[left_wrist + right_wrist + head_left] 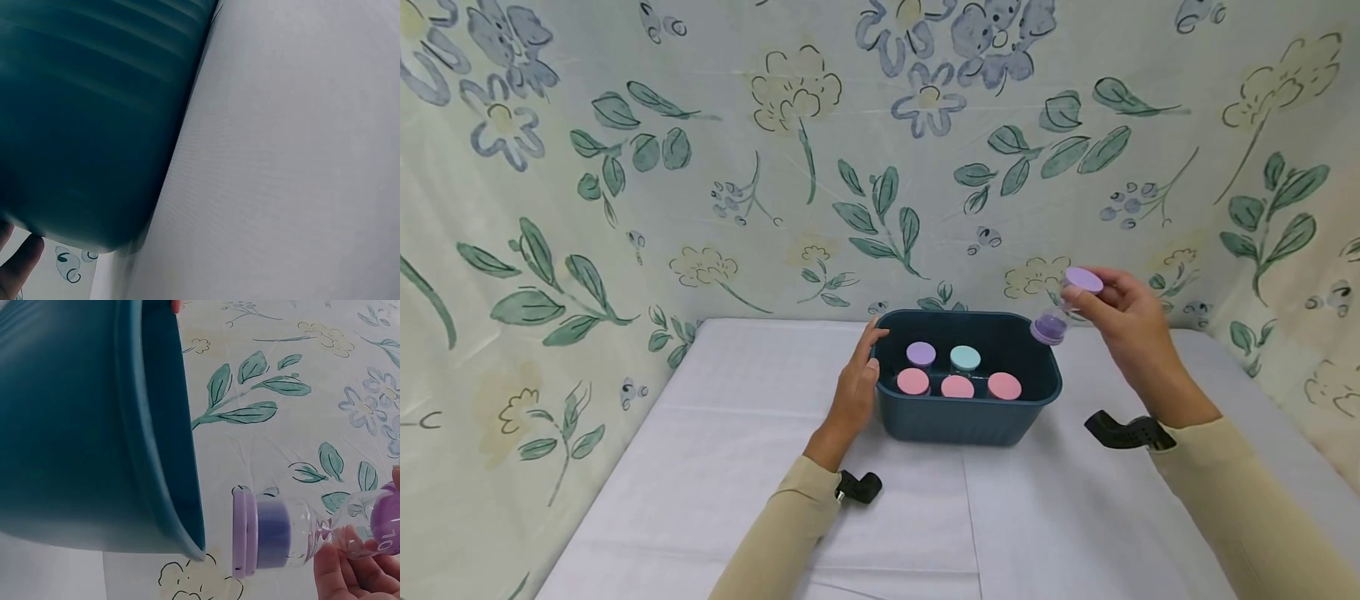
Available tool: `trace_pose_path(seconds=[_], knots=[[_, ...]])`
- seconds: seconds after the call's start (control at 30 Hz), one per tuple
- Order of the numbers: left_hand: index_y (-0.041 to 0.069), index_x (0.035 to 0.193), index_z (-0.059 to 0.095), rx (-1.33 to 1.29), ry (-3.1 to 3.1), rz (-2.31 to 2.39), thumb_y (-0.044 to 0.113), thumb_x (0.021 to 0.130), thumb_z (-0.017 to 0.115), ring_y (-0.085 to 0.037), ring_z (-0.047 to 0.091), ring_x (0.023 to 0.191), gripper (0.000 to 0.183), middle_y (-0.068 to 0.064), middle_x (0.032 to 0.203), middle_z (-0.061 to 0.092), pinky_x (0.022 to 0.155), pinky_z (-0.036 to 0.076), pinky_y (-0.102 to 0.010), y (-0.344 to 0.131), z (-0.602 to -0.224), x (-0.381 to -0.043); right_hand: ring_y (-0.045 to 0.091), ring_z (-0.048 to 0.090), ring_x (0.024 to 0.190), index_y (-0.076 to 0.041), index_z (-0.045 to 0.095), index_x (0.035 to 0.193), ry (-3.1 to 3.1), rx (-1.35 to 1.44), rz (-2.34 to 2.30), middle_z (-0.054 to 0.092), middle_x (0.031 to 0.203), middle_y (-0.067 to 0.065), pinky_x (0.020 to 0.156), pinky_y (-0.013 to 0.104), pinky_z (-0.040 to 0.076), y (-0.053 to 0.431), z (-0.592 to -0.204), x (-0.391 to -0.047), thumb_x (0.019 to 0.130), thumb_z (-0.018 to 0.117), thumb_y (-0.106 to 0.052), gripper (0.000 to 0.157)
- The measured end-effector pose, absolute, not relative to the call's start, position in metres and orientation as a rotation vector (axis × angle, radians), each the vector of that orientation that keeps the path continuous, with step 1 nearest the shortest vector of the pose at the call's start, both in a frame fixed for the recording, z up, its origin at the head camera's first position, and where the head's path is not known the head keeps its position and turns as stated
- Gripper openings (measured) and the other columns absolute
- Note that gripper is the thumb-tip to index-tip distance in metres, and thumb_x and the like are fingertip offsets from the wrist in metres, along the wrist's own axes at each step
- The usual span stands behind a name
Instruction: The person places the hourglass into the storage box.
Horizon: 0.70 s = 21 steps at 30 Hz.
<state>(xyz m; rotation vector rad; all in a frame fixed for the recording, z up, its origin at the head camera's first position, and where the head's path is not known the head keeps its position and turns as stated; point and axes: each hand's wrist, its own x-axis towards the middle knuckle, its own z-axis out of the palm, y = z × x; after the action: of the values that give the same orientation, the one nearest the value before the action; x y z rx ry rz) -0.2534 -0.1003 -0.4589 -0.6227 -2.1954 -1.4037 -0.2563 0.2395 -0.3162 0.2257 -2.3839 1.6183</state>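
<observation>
My right hand (1127, 329) pinches an hourglass sand timer (1049, 327) by its upper part, tilted just above the tub's right rim. It has lavender end caps and purple sand, which lies in the lower bulb; the right wrist view shows "10" near one end. The dark teal tub (962, 422) stands on the table. My left hand (854, 392) rests against its left end, fingertips at the rim. Inside stand several more capped pieces: a lavender cap (921, 354), a mint cap (965, 358) and a front row with pink caps (957, 387). Their lower parts are mostly hidden.
A white cloth (737, 442) covers the table around the tub. Close behind the tub hangs a floral curtain (700, 208). Black camera mounts (1127, 430) sit on both wrists.
</observation>
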Motion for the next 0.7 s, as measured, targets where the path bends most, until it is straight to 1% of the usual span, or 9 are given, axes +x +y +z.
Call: trace_pose_path(seconds=[0.13,0.27,0.33,0.4,0.53,0.7], knots=[[0.015,0.145,0.035,-0.623,-2.196,-1.398,0.032,0.099,0.021,-0.016,0.018,0.146,0.051,0.004,0.160,0.017,0.113,0.023,-0.052,-0.100,-0.459,-0.254,0.016,0.054,0.115,-0.015,0.042,0.141,-2.385,0.234,1.624,0.055,0.134,0.008,0.096,0.022,0.045,0.237,-0.317,-0.256,0.090,0.064,-0.036,0.059],[0.015,0.145,0.035,-0.625,-2.195,-1.398,0.030,0.099,0.023,-0.017,0.018,0.146,0.050,0.004,0.160,0.017,0.113,0.022,-0.052,-0.100,-0.459,-0.254,0.016,0.055,0.115,-0.014,0.041,0.141,-2.400,0.236,1.631,0.055,0.134,0.008,0.098,0.027,0.044,0.233,-0.320,-0.255,0.090,0.065,-0.037,0.061],[0.015,0.145,0.035,-0.621,-2.198,-1.398,0.029,0.099,0.023,-0.016,0.018,0.146,0.050,0.007,0.160,0.016,0.113,0.022,-0.052,-0.100,-0.459,-0.254,0.015,0.055,0.116,-0.014,0.040,0.141,-2.403,0.251,1.635,0.055,0.134,0.008,0.098,0.028,0.044,0.232,-0.321,-0.256,0.089,0.065,-0.038,0.062],[0.015,0.145,0.035,-0.616,-2.201,-1.394,0.030,0.099,0.023,-0.016,0.018,0.146,0.050,0.008,0.160,0.016,0.113,0.023,-0.051,-0.100,-0.459,-0.254,0.015,0.054,0.116,-0.012,0.040,0.141,-2.397,0.269,1.650,0.055,0.133,0.008,0.097,0.026,0.044,0.230,-0.323,-0.256,0.090,0.065,-0.037,0.062],[0.014,0.145,0.035,-0.619,-2.200,-1.387,0.030,0.098,0.023,-0.017,0.018,0.146,0.051,0.005,0.160,0.017,0.112,0.023,-0.052,-0.100,-0.460,-0.254,0.014,0.055,0.114,-0.010,0.041,0.138,-2.402,0.284,1.656,0.056,0.131,0.007,0.096,0.023,0.044,0.228,-0.325,-0.255,0.090,0.065,-0.037,0.061],[0.014,0.145,0.035,-0.631,-2.197,-1.396,0.031,0.099,0.022,-0.017,0.018,0.146,0.051,-0.004,0.160,0.018,0.112,0.024,-0.053,-0.100,-0.459,-0.254,0.013,0.055,0.114,-0.009,0.042,0.136,-2.425,0.281,1.645,0.056,0.131,0.009,0.098,0.025,0.044,0.224,-0.327,-0.256,0.089,0.065,-0.040,0.061]])
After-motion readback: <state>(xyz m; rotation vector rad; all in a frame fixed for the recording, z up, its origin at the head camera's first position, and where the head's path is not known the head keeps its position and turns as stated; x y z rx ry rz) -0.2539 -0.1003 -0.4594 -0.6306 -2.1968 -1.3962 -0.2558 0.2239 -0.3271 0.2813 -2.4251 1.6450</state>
